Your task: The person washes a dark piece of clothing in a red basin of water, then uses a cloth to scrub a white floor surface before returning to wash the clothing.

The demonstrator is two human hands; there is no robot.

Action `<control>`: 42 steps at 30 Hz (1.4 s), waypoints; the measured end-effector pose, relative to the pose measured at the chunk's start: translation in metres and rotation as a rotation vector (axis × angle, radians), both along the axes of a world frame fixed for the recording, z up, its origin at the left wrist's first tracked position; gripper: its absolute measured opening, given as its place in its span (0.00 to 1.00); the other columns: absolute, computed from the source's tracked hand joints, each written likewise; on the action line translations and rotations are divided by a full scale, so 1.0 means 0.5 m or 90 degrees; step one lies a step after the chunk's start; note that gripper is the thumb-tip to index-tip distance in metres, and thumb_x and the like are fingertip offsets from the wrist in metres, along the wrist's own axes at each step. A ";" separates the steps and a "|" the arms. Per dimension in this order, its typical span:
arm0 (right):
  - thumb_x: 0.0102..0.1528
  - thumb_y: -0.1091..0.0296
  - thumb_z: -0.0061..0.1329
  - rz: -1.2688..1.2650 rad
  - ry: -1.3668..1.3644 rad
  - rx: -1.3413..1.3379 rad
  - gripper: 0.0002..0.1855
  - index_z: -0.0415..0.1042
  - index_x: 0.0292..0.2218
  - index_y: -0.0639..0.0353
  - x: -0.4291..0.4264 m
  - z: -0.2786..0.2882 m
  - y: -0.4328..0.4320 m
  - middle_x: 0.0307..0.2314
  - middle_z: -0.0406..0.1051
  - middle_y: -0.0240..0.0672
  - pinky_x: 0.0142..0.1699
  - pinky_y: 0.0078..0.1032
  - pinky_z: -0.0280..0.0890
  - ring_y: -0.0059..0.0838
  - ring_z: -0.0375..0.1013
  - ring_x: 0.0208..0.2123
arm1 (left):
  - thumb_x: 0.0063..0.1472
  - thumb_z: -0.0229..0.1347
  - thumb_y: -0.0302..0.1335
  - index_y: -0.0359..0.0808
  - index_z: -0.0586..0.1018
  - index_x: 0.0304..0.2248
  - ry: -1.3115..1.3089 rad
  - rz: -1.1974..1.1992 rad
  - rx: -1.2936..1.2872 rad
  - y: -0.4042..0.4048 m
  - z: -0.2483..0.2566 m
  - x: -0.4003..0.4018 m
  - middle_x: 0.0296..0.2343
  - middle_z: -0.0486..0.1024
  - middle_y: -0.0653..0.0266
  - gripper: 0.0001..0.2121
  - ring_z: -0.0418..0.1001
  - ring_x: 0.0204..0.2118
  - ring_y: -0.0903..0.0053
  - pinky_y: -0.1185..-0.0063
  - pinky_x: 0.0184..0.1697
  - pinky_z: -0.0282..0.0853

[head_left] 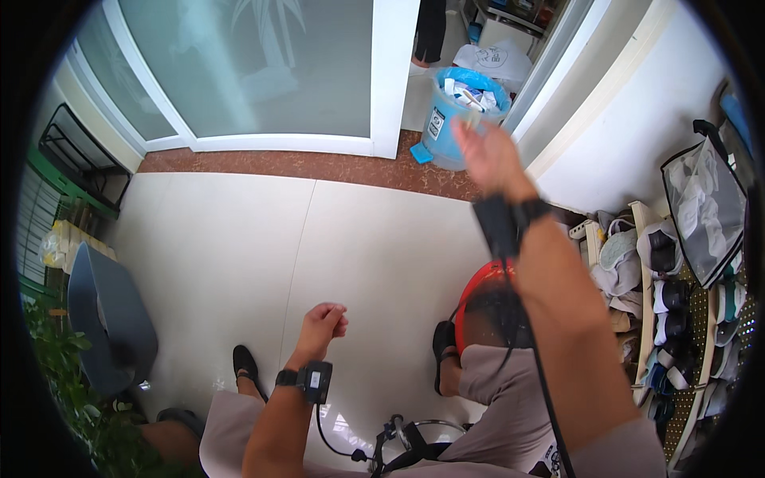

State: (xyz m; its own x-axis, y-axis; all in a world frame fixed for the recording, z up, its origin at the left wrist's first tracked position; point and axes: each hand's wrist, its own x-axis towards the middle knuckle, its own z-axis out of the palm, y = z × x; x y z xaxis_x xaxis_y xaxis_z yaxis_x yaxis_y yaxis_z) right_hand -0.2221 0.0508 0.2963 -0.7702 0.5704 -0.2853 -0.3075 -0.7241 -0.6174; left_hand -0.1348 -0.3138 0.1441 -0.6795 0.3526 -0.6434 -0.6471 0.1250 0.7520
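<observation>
My right hand (pixel 484 149) reaches forward, blurred, in front of a blue pedal bin (pixel 445 140). A small pale patch shows at its fingertips; whether that is something held cannot be made out. The bin has a blue plastic liner (pixel 463 73) and crumpled white waste (pixel 478 95) inside. My left hand (pixel 326 325) hangs over the tiled floor with its fingers curled in and nothing visible in them. Each wrist wears a strap with a black device (pixel 318 382) and a cable. Beneath my right forearm is a round red-rimmed container (pixel 469 299), dark inside and partly hidden.
A frosted-glass sliding door (pixel 299 77) stands partly open, with a person's trouser leg (pixel 430 30) beyond. Shoe racks (pixel 642 334) full of shoes and a clear bag (pixel 705 203) line the right side. At left are a grey bin (pixel 122 316), leafy plants (pixel 54 364) and a black metal frame (pixel 77 149).
</observation>
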 end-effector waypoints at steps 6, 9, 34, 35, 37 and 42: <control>0.58 0.62 0.40 0.122 -0.197 0.009 0.20 0.54 0.47 0.66 -0.045 -0.043 0.106 0.34 0.65 0.52 0.41 0.36 0.70 0.45 0.70 0.34 | 0.59 0.50 0.32 0.36 0.73 0.31 -0.026 0.032 -0.092 -0.027 -0.055 0.034 0.20 0.71 0.69 0.08 0.67 0.20 0.85 0.85 0.24 0.67; 0.55 0.70 0.43 0.206 -0.198 0.055 0.13 0.59 0.40 0.66 0.063 -0.137 0.019 0.33 0.66 0.47 0.40 0.34 0.71 0.38 0.71 0.33 | 0.59 0.50 0.32 0.35 0.74 0.31 0.029 0.015 -0.098 -0.022 -0.010 0.020 0.19 0.72 0.68 0.09 0.67 0.19 0.85 0.85 0.24 0.67; 0.52 0.62 0.50 0.042 -0.548 0.386 0.13 0.69 0.20 0.58 0.916 -0.107 0.123 0.13 0.68 0.28 0.16 0.13 0.55 0.14 0.61 0.11 | 0.60 0.50 0.33 0.37 0.74 0.36 0.148 -0.306 -0.022 0.266 0.200 0.169 0.20 0.70 0.73 0.09 0.68 0.23 0.85 0.86 0.32 0.65; 0.52 0.63 0.50 0.059 -0.558 0.384 0.11 0.71 0.23 0.60 0.948 -0.170 0.121 0.14 0.69 0.30 0.16 0.14 0.57 0.15 0.63 0.11 | 0.60 0.50 0.33 0.37 0.74 0.35 0.174 -0.326 -0.021 0.266 0.210 0.164 0.19 0.70 0.72 0.09 0.68 0.23 0.85 0.85 0.33 0.65; 0.51 0.71 0.47 0.073 -0.548 0.320 0.06 0.71 0.30 0.65 0.986 -0.264 0.093 0.16 0.70 0.33 0.17 0.15 0.61 0.18 0.66 0.13 | 0.60 0.49 0.32 0.37 0.74 0.35 0.229 -0.359 -0.023 0.259 0.216 0.149 0.18 0.70 0.72 0.09 0.69 0.24 0.83 0.84 0.35 0.65; 0.48 0.76 0.48 0.122 -0.598 0.401 0.14 0.70 0.39 0.64 1.017 -0.402 0.028 0.22 0.72 0.35 0.28 0.18 0.67 0.21 0.71 0.22 | 0.60 0.45 0.27 0.35 0.70 0.43 0.151 -0.395 -0.002 0.280 0.171 0.159 0.18 0.70 0.71 0.12 0.71 0.27 0.81 0.83 0.38 0.65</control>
State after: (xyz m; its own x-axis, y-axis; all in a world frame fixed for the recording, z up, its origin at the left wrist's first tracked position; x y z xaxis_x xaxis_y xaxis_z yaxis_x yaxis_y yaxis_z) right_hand 0.2862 0.0648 0.0953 -0.4939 0.7116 -0.4997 0.5487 -0.1907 -0.8140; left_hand -0.0555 -0.1739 0.2294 -0.4738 0.7228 -0.5031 -0.2713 0.4237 0.8642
